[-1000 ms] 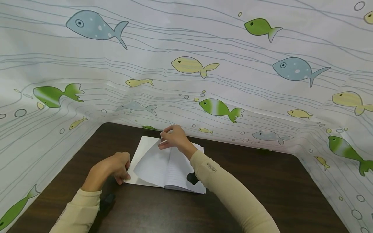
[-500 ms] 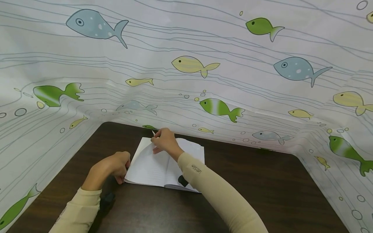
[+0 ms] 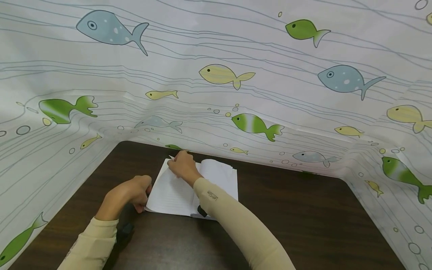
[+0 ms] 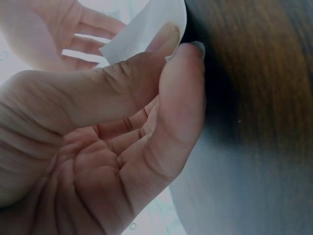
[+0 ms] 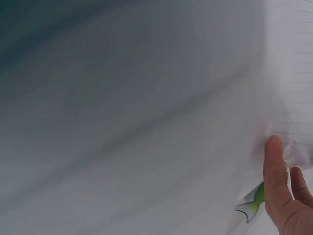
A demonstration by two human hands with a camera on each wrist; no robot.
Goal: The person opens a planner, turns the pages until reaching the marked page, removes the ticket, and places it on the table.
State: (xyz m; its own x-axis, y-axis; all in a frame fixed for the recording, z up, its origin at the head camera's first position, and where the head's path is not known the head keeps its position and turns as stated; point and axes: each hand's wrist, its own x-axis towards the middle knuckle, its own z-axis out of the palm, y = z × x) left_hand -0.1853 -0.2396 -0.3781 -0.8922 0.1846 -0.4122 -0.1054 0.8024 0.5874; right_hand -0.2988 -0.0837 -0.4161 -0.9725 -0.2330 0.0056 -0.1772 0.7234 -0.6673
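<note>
- Left hand (image 3: 133,191) pinches the near left corner of an open notebook (image 3: 177,197) between thumb and forefinger; its own wrist view shows white paper (image 4: 142,32) rising behind the thumb, the remaining fingers curled.
- Right hand (image 3: 183,165), farther off, reaches across the book and pinches a ruled page (image 3: 163,187) near its far left corner, where a small white tip pokes past the fingertips.
- Cream sleeves run back from both wrists: the left sleeve (image 3: 89,242), and the right sleeve (image 3: 243,225) with dark lettering by its cuff.
- Under the right wrist sits a small black object (image 3: 202,211); another dark shape (image 3: 125,232) is just beside the left wrist.
- To the right of the right hand, the opposite page (image 3: 221,174) curves up beside the fold.
- Dark brown wood-grain table (image 3: 297,221) spreads beneath both hands.
- Beyond them stands a white sheet (image 3: 202,108) with wavy lines, a green banded fish (image 3: 248,123) and other fish in blue and yellow.
</note>
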